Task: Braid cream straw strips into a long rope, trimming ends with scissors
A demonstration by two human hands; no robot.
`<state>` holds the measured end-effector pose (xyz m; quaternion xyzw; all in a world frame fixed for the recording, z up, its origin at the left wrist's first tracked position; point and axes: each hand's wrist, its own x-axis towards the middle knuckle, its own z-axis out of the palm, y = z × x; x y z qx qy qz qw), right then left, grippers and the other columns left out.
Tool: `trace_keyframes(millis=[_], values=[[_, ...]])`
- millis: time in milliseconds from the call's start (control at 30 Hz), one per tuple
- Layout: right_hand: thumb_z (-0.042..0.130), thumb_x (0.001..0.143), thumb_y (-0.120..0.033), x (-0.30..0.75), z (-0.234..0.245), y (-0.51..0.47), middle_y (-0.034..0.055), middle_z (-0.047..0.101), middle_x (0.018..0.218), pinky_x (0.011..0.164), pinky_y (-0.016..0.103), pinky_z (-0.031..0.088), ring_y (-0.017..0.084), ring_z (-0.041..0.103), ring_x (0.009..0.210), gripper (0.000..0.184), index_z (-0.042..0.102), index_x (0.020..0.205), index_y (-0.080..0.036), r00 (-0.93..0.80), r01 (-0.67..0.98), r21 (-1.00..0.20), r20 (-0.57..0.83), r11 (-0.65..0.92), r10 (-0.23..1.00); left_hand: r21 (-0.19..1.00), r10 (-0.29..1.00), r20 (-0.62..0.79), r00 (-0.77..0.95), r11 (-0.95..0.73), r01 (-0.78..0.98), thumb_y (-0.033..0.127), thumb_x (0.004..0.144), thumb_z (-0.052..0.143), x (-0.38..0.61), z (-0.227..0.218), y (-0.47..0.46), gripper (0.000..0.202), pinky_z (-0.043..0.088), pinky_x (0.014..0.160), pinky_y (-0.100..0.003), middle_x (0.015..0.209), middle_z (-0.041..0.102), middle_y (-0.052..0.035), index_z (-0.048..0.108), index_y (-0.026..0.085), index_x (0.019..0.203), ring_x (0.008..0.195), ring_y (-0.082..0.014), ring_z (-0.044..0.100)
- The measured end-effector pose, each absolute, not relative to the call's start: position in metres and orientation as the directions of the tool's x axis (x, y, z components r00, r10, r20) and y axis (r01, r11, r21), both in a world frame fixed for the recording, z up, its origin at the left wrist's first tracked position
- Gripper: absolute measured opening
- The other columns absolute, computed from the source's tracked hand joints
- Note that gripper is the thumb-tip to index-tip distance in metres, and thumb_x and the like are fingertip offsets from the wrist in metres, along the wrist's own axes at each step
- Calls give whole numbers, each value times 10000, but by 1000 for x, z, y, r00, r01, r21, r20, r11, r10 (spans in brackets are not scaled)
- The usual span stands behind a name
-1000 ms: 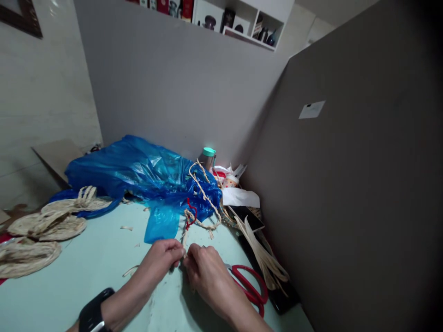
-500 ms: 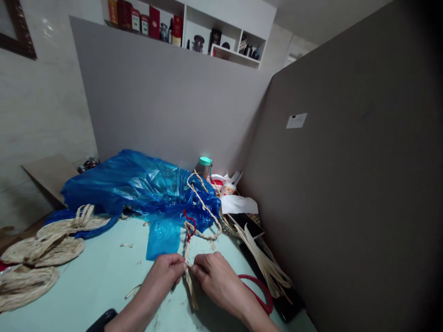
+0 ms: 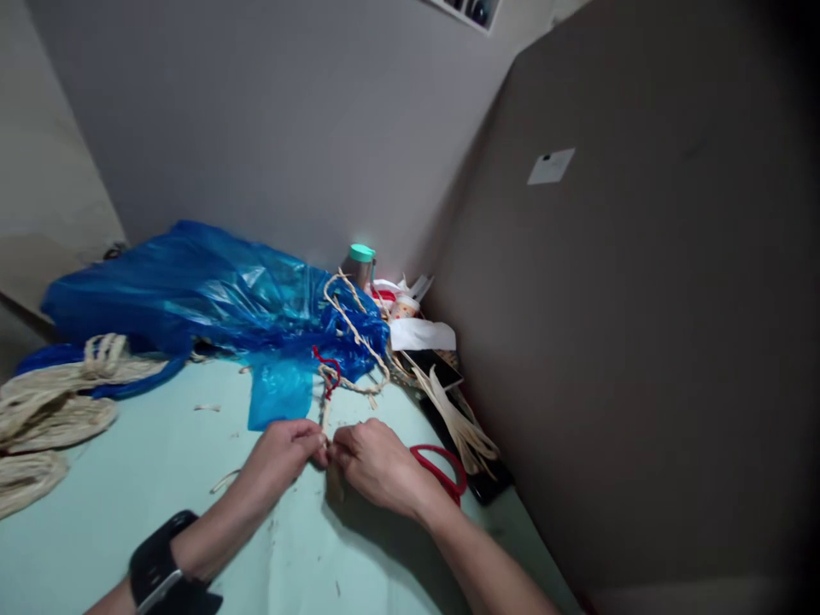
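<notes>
Both hands meet at the near end of a pale braided straw cord (image 3: 354, 331). My left hand (image 3: 293, 444) pinches the cord between thumb and fingers. Right beside it, my right hand (image 3: 371, 457) is closed on the strands, and a short blurred tail hangs below the fingers. A red string (image 3: 329, 373) is tied round the braid just beyond the hands. From there the cord loops back over a blue plastic bag. By my right wrist lies a red loop-shaped handle (image 3: 442, 465), partly hidden by the forearm.
A large blue plastic bag (image 3: 185, 282) spreads across the back. Bundles of dried straw (image 3: 61, 410) lie at left, loose strips (image 3: 454, 427) at right. Behind stand a green-lidded bottle (image 3: 360, 265) and a patterned cup (image 3: 405, 307). Grey panels close off the back and right.
The camera has tilted down, so the shelf has mostly left the view and a black wristband shows on the left forearm. My hands stay together on the cord, the right one turned further over.
</notes>
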<state>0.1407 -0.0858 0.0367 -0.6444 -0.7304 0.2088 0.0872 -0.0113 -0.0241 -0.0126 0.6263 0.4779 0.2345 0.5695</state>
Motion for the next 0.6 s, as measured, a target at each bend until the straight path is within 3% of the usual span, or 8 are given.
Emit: trace_keyframes(millis=[100, 200, 367, 433, 500, 600], values=[[442, 906, -282, 141, 40, -86, 67, 707, 768, 562, 260, 263, 145, 529, 633, 300, 720, 839, -190, -159, 888, -454, -154, 73, 975, 924, 851, -292, 436, 132, 360, 484, 629, 565, -13, -15, -22, 324, 134, 458, -240, 411, 361, 76, 619, 165, 615, 421, -94, 242], [429, 910, -293, 140, 40, -87, 74, 719, 819, 561, 252, 286, 155, 567, 669, 310, 721, 875, -194, -184, 881, -464, -171, 86, 968, 923, 850, -287, 442, 122, 365, 457, 613, 593, -14, -16, -21, 306, 150, 465, -232, 461, 441, 43, 619, 153, 602, 445, -87, 267], [403, 949, -353, 148, 52, -89, 104, 722, 850, 550, 265, 291, 184, 606, 686, 358, 709, 883, -178, -132, 927, -370, -186, 55, 974, 915, 841, -310, 444, 137, 379, 470, 644, 604, -14, -11, -25, 317, 129, 462, -225, 431, 353, 65, 600, 162, 568, 437, -82, 246], [362, 989, -379, 165, 63, -90, 90, 720, 860, 580, 262, 313, 184, 620, 726, 383, 688, 931, -186, -25, 949, -314, -60, 5, 998, 912, 836, -329, 440, 160, 377, 484, 657, 611, -14, -6, -27, 334, 106, 456, -225, 417, 326, 74, 583, 166, 558, 422, -75, 227], [375, 1001, -356, 188, 71, -91, 94, 713, 925, 601, 269, 318, 193, 633, 783, 324, 651, 1026, -188, 194, 967, -188, 119, -170, 974, 919, 830, -336, 446, 187, 346, 488, 682, 612, -14, -3, -28, 347, 98, 450, -221, 430, 349, 71, 565, 166, 562, 412, -64, 213], [518, 948, -389, 221, 74, -94, 104, 699, 965, 607, 278, 322, 220, 645, 844, 228, 627, 978, -191, 374, 927, -67, 134, -368, 918, 923, 823, -359, 440, 245, 296, 475, 702, 615, -14, -2, -28, 323, 96, 436, -214, 473, 403, 66, 568, 163, 633, 402, -50, 198]])
